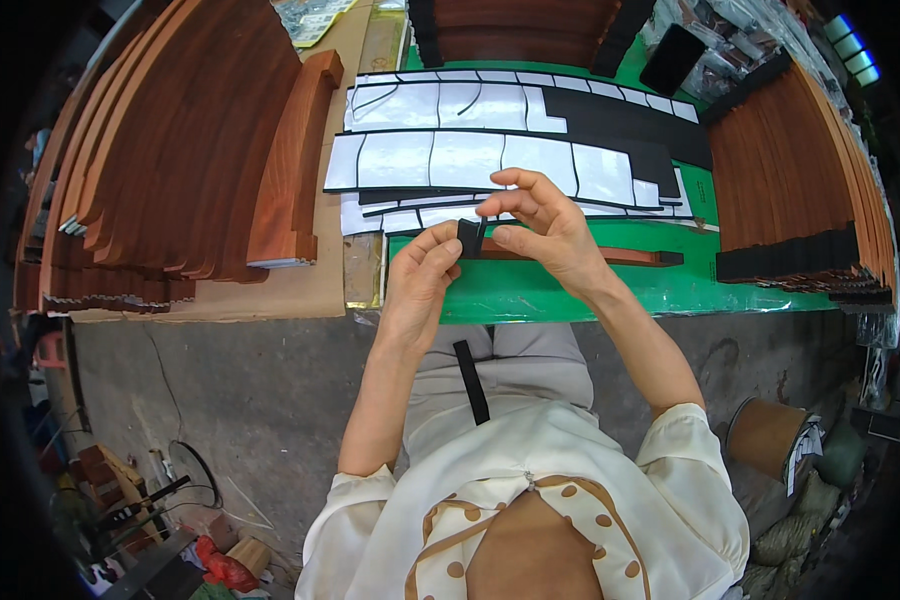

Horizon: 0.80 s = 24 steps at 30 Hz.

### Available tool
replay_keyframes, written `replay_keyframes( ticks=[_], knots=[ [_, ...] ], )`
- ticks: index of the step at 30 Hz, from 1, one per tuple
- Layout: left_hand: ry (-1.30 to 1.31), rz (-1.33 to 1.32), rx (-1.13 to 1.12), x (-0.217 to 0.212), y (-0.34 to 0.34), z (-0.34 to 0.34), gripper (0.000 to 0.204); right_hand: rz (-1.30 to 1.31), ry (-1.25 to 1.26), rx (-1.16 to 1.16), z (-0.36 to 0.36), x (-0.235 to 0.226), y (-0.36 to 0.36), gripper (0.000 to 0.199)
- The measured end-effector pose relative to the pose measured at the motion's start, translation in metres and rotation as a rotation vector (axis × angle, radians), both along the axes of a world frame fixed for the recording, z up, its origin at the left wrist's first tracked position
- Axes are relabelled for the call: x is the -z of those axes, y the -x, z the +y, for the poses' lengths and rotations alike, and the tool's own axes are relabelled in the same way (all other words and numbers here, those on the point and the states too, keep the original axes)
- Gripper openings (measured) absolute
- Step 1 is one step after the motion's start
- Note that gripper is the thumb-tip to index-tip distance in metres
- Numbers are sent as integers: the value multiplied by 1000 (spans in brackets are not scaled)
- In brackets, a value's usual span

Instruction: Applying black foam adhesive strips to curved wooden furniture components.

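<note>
My left hand (425, 272) pinches a small flat black pad (471, 238) between thumb and fingers, just above the table's near part. Close beside it on the right, my right hand (550, 225) has its fingers spread and curved toward the pad, with nothing visible held in them. Beneath both hands lies a narrow reddish-brown wooden piece (615, 256) with a black end, partly hidden by them. Just beyond are black strips with white backing (470, 160), cut into sections and overlapping one another.
Brown wooden boards (190, 130) stand packed at the left on cardboard (320, 290). Black-ended boards (790, 180) stand at the right, and more boards (520, 30) at the back. A dark phone-like slab (673, 58) lies far right on the green table surface (570, 295). A black strip (472, 382) rests on my lap.
</note>
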<state>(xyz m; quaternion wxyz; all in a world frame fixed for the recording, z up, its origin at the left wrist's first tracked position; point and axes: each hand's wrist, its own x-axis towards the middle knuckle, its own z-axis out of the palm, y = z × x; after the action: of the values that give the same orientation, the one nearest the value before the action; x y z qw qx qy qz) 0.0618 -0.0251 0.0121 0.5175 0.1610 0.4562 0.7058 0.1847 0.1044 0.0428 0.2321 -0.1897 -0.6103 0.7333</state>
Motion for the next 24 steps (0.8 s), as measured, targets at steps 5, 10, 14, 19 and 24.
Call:
replay_keyframes(
  ticks=[5, 10, 14, 19, 24],
  knots=[
    [27, -19, -49, 2, -1, 2, 15, -33, -178, 36, 3, 14, -7, 31],
    [109, 114, -231, 1, -2, 7, 7, 38, -174, 143, -5, 14, -11, 25],
    [98, 980, -426, 17, 4, 19, 10, 61, -144, 101, -30, -3, -13, 21],
    [84, 1179, -443, 10, -4, 19, 12, 17, -576, -91, -49, -13, 1, 25],
    [107, 1165, -400, 10, -4, 10, 11, -20, -1098, 171, -56, 1, 7, 30]
  ],
)
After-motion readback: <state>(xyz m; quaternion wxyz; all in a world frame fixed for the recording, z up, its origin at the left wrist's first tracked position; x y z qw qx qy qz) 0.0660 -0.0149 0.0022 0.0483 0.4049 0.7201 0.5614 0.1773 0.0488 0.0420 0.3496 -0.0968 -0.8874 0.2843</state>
